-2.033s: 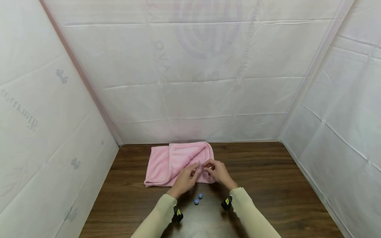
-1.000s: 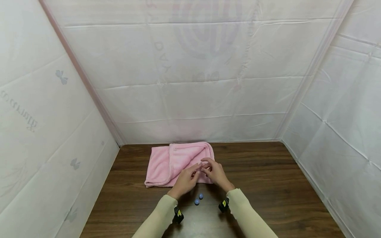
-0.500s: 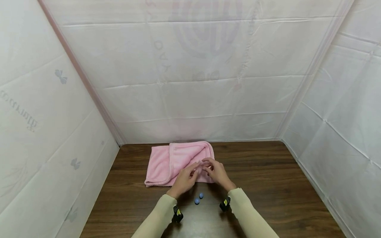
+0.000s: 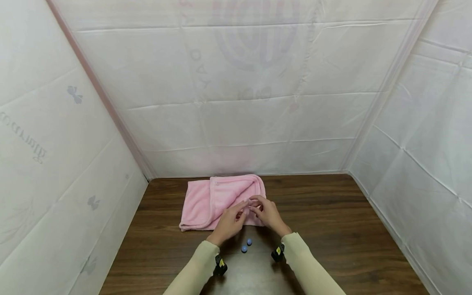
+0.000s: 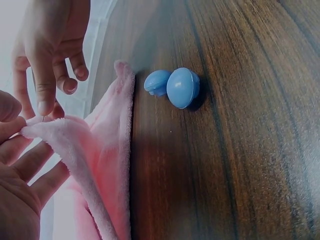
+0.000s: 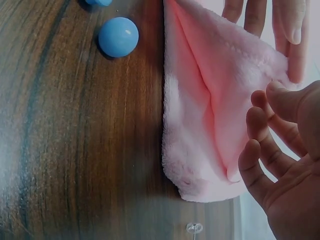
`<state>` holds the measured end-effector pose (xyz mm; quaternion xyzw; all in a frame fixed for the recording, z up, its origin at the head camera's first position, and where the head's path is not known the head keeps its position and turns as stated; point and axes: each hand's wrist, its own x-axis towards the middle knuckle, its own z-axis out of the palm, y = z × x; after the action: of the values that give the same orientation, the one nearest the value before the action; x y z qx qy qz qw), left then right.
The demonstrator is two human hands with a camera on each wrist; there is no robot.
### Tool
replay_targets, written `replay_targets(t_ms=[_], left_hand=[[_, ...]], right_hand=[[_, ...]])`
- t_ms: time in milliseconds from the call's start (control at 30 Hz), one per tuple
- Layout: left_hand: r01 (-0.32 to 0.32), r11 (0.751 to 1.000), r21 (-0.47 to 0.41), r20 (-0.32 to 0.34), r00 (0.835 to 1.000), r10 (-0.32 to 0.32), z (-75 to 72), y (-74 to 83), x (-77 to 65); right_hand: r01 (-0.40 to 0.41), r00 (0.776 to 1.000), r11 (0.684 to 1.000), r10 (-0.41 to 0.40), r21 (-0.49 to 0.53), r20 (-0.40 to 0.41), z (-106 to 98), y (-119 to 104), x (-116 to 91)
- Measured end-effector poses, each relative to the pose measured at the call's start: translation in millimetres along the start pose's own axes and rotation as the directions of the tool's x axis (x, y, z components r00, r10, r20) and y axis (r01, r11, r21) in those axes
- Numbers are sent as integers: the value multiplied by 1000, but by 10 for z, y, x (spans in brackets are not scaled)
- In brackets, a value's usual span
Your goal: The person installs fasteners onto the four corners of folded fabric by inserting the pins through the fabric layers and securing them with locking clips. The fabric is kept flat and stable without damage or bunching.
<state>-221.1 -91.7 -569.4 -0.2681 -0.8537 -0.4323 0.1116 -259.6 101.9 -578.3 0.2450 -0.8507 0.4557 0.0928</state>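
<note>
A folded pink fleece cloth (image 4: 200, 205) lies at the back of the table. My left hand (image 4: 228, 224) pinches its near edge, lifting a corner between thumb and fingers. Close against it, my right hand (image 4: 271, 215) brings thumb and index finger together at the same edge. In the left wrist view a thin pin (image 5: 43, 119) shows under the right fingertip; its other end is hidden. Two blue mushroom-shaped caps (image 5: 183, 88) sit on the wood just in front of the cloth, side by side.
A clear round-headed pin (image 6: 194, 228) lies on the table at the bottom of the right wrist view. The dark wooden table (image 4: 324, 217) is enclosed by white fabric walls (image 4: 243, 123) at the back and both sides. Black cameras are strapped to both wrists.
My right hand has shifted slightly, its fingers making small movements close to the left fingertips. The left hand, the cloth and the blue caps stay about where they were.
</note>
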Motion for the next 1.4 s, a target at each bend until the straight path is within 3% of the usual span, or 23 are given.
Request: replay_targets(t_ms=[367, 567, 800, 1033, 1400], left_hand=[[-44, 999, 23, -10, 999, 45, 15, 21, 5], [-30, 999, -11, -23, 999, 30, 12, -11, 1], [-31, 999, -25, -38, 999, 30, -15, -29, 4], [-20, 1000, -24, -4, 1000, 20, -17, 6, 4], [-43, 999, -23, -2, 999, 43, -8, 10, -4]], right_hand=[[-38, 999, 999, 38, -19, 9, 21, -28, 13], [-15, 1000, 999, 15, -30, 10, 1, -23, 11], [-73, 997, 997, 74, -29, 31, -43, -3, -3], [-20, 1000, 999, 21, -50, 17, 10, 25, 4], [-24, 1000, 999, 23, -35, -10, 62, -4, 23]])
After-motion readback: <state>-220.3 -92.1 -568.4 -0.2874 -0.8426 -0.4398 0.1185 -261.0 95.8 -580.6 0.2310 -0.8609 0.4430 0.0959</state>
